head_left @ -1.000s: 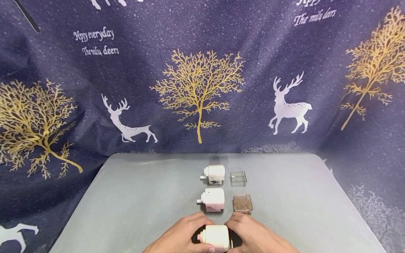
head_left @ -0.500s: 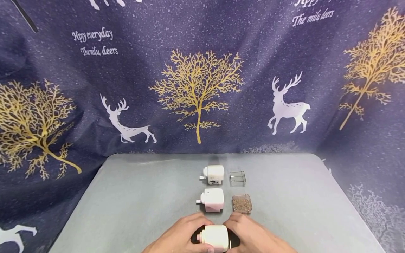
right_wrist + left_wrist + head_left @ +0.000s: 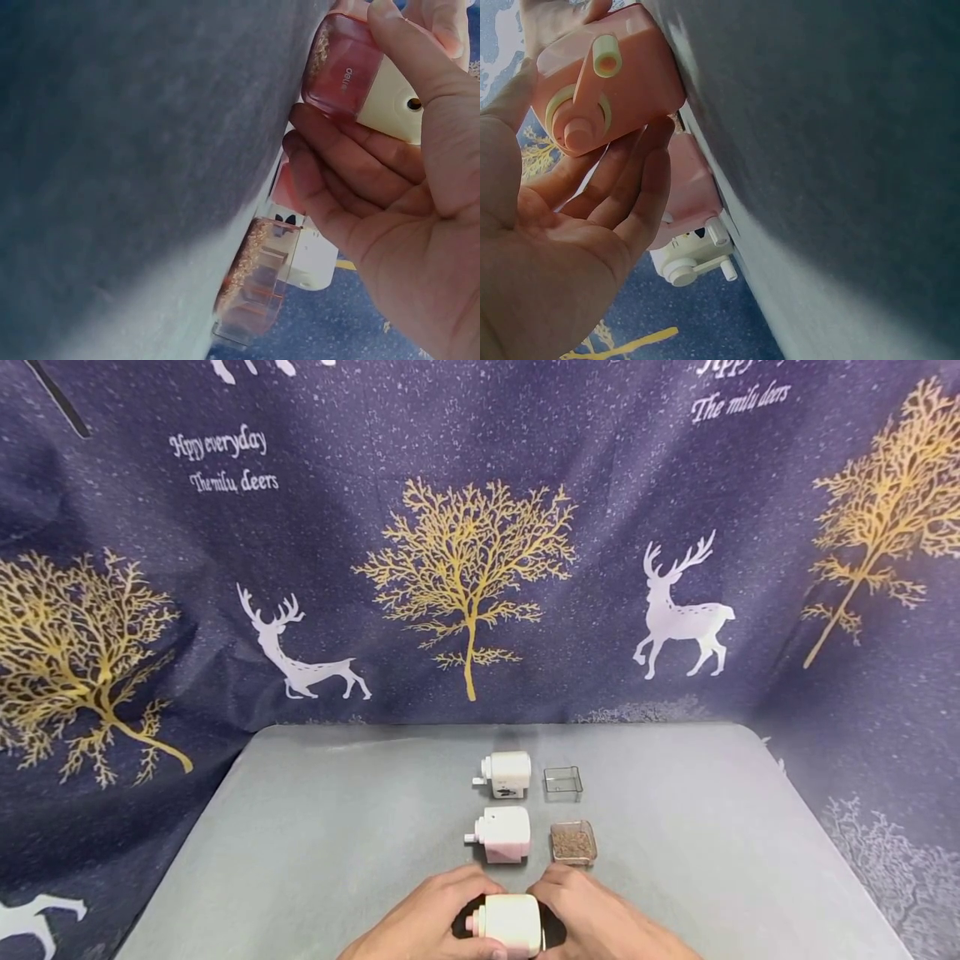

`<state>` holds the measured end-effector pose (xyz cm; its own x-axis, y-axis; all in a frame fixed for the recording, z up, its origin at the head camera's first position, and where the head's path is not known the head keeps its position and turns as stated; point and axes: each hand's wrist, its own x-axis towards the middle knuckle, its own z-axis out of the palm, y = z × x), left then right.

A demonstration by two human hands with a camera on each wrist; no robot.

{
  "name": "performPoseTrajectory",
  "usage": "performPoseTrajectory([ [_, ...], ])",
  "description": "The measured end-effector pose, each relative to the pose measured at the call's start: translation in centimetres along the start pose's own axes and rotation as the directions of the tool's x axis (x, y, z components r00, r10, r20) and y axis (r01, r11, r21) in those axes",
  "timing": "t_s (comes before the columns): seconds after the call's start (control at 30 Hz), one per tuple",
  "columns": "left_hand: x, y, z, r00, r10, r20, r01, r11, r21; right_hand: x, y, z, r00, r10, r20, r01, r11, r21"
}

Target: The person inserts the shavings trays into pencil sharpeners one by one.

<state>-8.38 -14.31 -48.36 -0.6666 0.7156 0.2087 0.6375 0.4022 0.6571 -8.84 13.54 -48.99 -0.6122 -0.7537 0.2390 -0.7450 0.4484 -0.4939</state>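
A hand-crank pencil sharpener (image 3: pixel 513 917), cream on top with a pink crank side, stands at the table's front between both hands. My left hand (image 3: pixel 438 917) grips it on the crank side, thumb in front and fingers behind; its pink crank (image 3: pixel 589 82) shows in the left wrist view. From the other side my right hand (image 3: pixel 592 914) holds it with thumb and fingers around the end with the pencil hole. In the right wrist view, a see-through shavings drawer (image 3: pixel 341 71) sits in this end, with shavings inside.
Behind it stand a pink-and-white sharpener (image 3: pixel 506 835) and a white sharpener (image 3: pixel 511 774), cranks to the left. To their right lie a clear drawer of shavings (image 3: pixel 573 843) and another clear drawer (image 3: pixel 563 783). A patterned cloth (image 3: pixel 480 610) hangs beyond the grey table (image 3: pixel 337 827).
The drawer's edge at the held sharpener's right side has moved slightly inward, closer to the body. Both hands keep their hold; the view has shifted a little.
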Motion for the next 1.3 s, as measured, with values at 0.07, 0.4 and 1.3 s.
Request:
performPoseTrajectory([
  [0.07,0.0,-0.01,0.0,1.0,0.004,-0.001,-0.004,1.0,0.0,-0.03,-0.08,-0.02,1.0,0.009,0.001,-0.009,1.0,-0.002],
  [0.4,-0.1,0.15,-0.03,1.0,-0.003,0.0,0.003,1.0,-0.009,0.03,-0.22,0.19,1.0,0.029,-0.007,-0.029,1.0,-0.001],
  [1.3,-0.04,0.22,-0.24,0.998,-0.037,0.048,0.039,0.998,-0.048,0.52,-0.69,0.17,0.999,0.036,0.009,-0.036,0.999,0.03],
])
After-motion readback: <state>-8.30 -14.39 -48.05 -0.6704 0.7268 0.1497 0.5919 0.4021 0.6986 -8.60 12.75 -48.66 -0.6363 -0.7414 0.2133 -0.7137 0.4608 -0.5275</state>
